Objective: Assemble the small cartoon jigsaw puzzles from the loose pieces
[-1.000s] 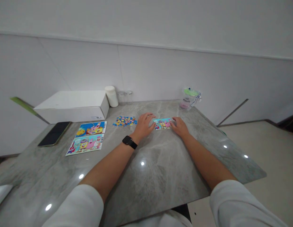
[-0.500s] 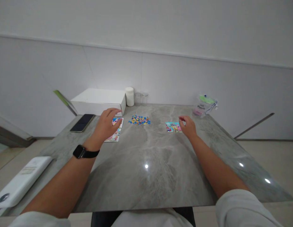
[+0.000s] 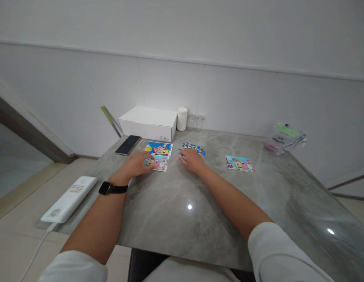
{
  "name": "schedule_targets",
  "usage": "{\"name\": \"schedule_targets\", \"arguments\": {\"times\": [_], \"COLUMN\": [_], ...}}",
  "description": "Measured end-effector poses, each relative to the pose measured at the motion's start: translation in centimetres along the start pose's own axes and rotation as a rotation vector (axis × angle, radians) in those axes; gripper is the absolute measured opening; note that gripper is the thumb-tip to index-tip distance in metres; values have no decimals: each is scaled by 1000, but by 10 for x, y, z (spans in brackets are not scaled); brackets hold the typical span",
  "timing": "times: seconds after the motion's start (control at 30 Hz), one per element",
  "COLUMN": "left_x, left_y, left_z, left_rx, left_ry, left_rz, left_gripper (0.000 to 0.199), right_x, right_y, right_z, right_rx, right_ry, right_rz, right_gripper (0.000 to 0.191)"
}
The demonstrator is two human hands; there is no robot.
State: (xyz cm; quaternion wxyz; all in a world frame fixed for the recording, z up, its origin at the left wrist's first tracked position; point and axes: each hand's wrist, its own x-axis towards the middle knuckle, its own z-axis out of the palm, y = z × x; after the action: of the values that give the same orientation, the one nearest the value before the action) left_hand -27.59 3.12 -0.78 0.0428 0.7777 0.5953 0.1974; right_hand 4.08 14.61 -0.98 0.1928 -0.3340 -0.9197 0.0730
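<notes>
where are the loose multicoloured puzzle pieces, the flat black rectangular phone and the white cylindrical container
Multicoloured puzzle pieces (image 3: 194,147), head view, middle of the pile.
Black phone (image 3: 128,145), head view, middle of the screen.
White container (image 3: 182,120), head view, middle of its side.

gap between puzzle pieces (image 3: 199,147) and right card (image 3: 240,163), white box (image 3: 148,123) blocking back left

On the grey table (image 3: 223,223), a dark-screened phone (image 3: 128,145) lies near a white box (image 3: 148,122), which stands just beside a white canister (image 3: 182,119); a white corded device (image 3: 69,199) occupies the left side.
</notes>
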Motion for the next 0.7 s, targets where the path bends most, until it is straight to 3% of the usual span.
{"name": "schedule_targets", "arguments": {"times": [0.13, 0.27, 0.57, 0.7], "left_x": [-3, -6, -7, -8], "left_y": [-2, -1, -7, -9], "left_z": [-3, -7, -2, 2], "left_rx": [-5, -12, 62, 73], "left_ry": [-42, -100, -143, -111], "left_rz": [11, 18, -1, -37], "left_gripper": [42, 40, 41, 39], "right_x": [38, 56, 54, 51], "right_y": [-29, -39, -36, -36], "right_z": [22, 32, 35, 32], "right_rx": [-77, -109, -135, -139], "right_ry": [-42, -101, -93, -70], "right_rz": [39, 53, 85, 129], "right_gripper": [34, 38, 31, 34]}}
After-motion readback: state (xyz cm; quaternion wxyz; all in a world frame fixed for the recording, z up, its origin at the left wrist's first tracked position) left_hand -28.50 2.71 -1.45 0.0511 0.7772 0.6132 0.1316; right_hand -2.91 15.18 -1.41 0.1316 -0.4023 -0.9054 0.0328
